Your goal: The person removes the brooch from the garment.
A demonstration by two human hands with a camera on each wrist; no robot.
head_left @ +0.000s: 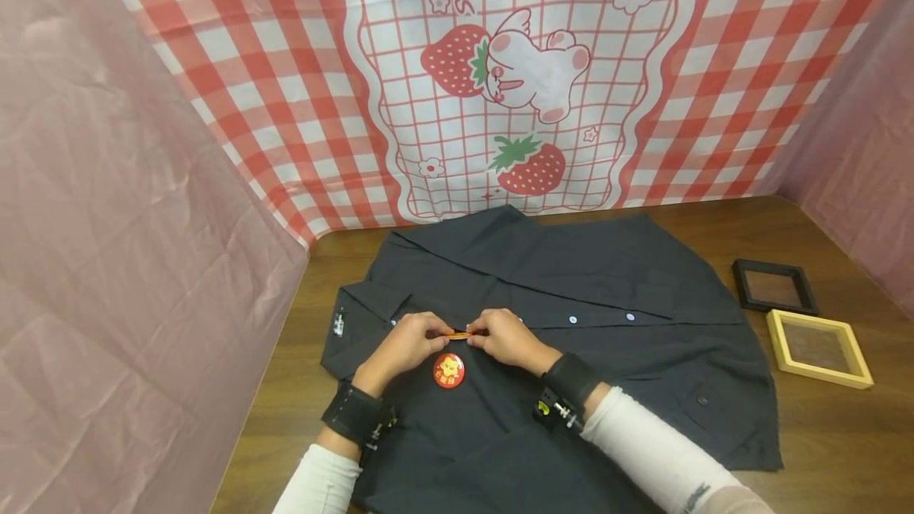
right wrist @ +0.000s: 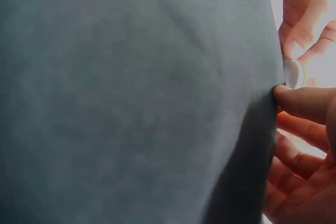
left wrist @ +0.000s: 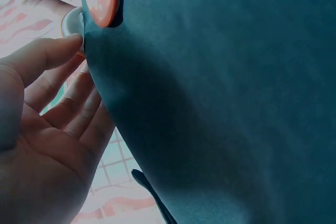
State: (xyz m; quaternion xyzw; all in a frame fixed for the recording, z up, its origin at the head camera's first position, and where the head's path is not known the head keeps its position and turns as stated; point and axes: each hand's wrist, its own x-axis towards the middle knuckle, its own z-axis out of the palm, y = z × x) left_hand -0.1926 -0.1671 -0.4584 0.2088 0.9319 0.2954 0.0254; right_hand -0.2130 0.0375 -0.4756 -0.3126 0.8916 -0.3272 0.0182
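A dark grey shirt (head_left: 571,403) with pale buttons lies spread on the table. Over its front, my left hand (head_left: 407,343) and right hand (head_left: 510,339) pinch opposite ends of a round pin badge (head_left: 458,335), which shows edge-on in the head view. The badge's pale back (left wrist: 72,23) shows in the left wrist view, close against a raised fold of the shirt. In the right wrist view, my right thumb (right wrist: 291,98) is right at that fold, beside the badge (right wrist: 294,73). A second badge, red with a yellow star figure (head_left: 448,370), sits on the shirt just below my hands.
Two small frames, one black (head_left: 743,292) and one pale yellow (head_left: 781,347), lie on the wooden table (head_left: 821,435) to the right of the shirt. A strawberry-print cloth (head_left: 286,101) hangs behind, and pink cloth (head_left: 143,260) hangs at the sides.
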